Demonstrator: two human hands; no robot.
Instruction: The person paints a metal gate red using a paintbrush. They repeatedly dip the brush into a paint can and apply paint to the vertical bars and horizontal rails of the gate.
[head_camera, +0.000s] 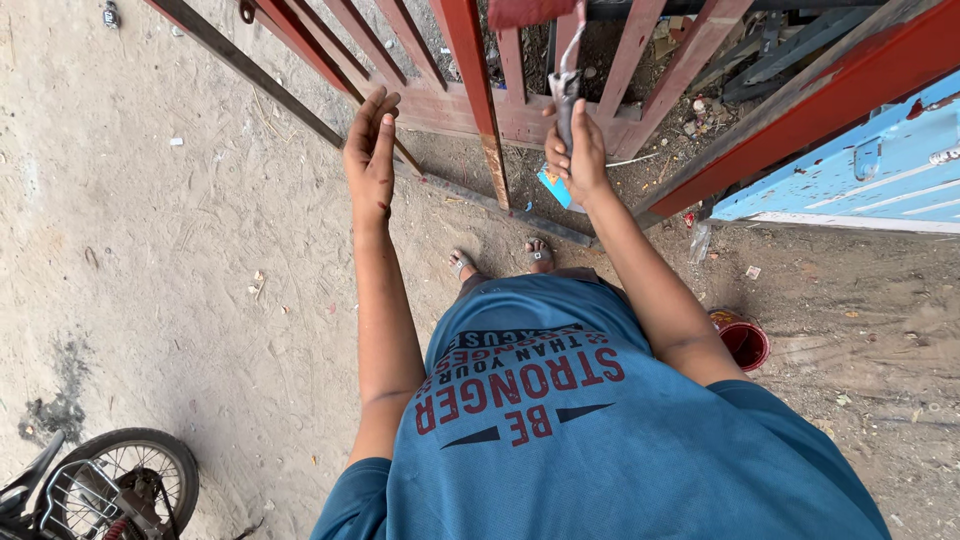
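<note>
Blue shirt (600, 440) below; right hand (575, 155) grips grey-handled brush (565, 95), left hand (370, 150) flat open.

I wear a blue short-sleeved T-shirt (600, 450), loose over my belly, its sleeves ending above the elbows so both forearms are bare. Across the front runs a printed design in dark red and navy block lettering, with two slim navy wedge shapes set beside the bottom line; seen from my head it reads upside down. My left hand (370, 155) and right hand (578, 158) carry no gloves, rings or watch that I can see. On my feet are open sandals (500, 258) with grey straps, toes showing just past the shirt's hem.
</note>
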